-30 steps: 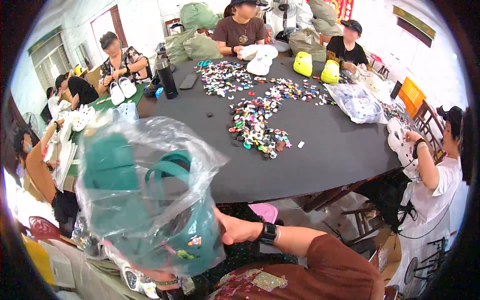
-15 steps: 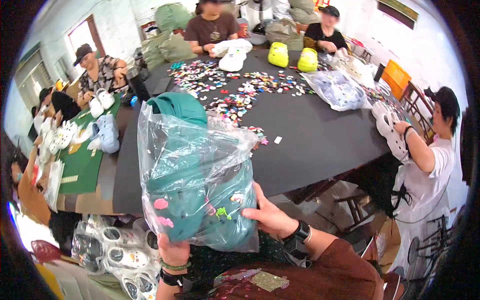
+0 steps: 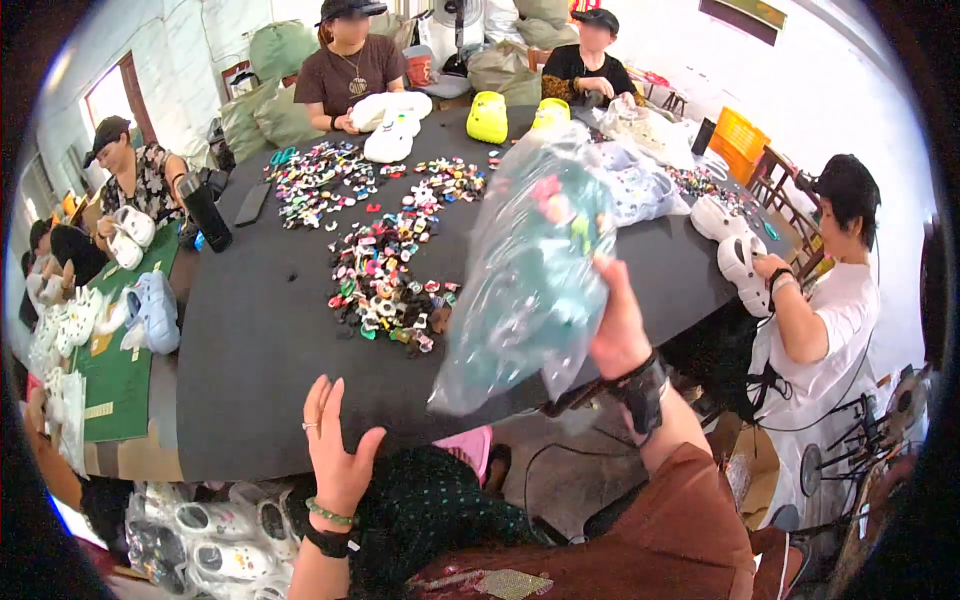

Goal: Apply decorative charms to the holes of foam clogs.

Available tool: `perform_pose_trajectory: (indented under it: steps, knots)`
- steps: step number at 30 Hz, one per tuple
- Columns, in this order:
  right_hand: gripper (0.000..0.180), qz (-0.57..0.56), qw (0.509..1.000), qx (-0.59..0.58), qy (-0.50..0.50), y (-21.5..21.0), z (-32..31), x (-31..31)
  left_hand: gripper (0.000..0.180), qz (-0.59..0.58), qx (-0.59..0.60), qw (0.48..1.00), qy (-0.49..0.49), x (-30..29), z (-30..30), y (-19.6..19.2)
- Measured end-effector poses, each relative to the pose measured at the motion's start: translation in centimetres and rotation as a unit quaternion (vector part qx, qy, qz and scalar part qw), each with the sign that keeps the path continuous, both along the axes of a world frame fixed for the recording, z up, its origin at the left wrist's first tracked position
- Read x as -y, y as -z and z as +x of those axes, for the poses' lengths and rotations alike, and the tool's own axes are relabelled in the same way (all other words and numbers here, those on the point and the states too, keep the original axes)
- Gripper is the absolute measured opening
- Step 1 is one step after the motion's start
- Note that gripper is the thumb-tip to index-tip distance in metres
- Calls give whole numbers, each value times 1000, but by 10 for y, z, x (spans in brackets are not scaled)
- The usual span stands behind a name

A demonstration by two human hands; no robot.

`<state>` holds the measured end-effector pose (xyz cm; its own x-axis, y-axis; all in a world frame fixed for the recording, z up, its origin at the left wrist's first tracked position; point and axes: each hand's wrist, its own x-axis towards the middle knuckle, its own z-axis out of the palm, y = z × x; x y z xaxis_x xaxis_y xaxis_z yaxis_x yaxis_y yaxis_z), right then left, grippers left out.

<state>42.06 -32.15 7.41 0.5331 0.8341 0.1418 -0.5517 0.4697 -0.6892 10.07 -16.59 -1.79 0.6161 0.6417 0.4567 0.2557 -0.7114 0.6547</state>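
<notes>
A clear plastic bag (image 3: 500,320) with teal clogs (image 3: 545,265) inside hangs over the right part of the dark table (image 3: 260,370), slightly blurred. Pink and green charms show through the film at its upper end. My right hand (image 3: 622,325) grips the bag by its right side; part of the fingers is hidden behind it. Just over the table's near edge is my left hand (image 3: 338,440), its fingers spread and nothing in it. Beyond it lies a pile of small colourful shoe charms (image 3: 385,265).
Yellow-green clogs (image 3: 487,118) stand at the far side, with another bagged pair (image 3: 640,185) to their right. Several people sit around with white clogs (image 3: 745,270). Bagged white clogs (image 3: 225,530) lie at lower left. A black bottle (image 3: 205,212) stands at far left.
The bagged teal clogs have swung to the right and away from me, turned upside down, in my right hand. My left hand has let go of the bag. The view has shifted right.
</notes>
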Motion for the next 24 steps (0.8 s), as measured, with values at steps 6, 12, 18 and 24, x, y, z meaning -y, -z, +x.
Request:
perform_pose_trajectory:
  steps: [6, 12, 18, 24]
  knots:
    - [50, 55, 957, 153, 238, -73, 146, -29, 47, 194, -87, 968, -131, -18, 17, 41]
    - [35, 41, 953, 136, 268, -63, 342, -87, 36, 209, -178, 944, -185, -14, 20, 33]
    - [37, -7, 927, -96, 363, 99, 573, -2, 36, 189, -139, 963, -134, -20, 32, 49]
    - [24, -164, 913, -56, 369, 131, 472, -89, 36, 218, -209, 936, -180, -5, 15, 28]
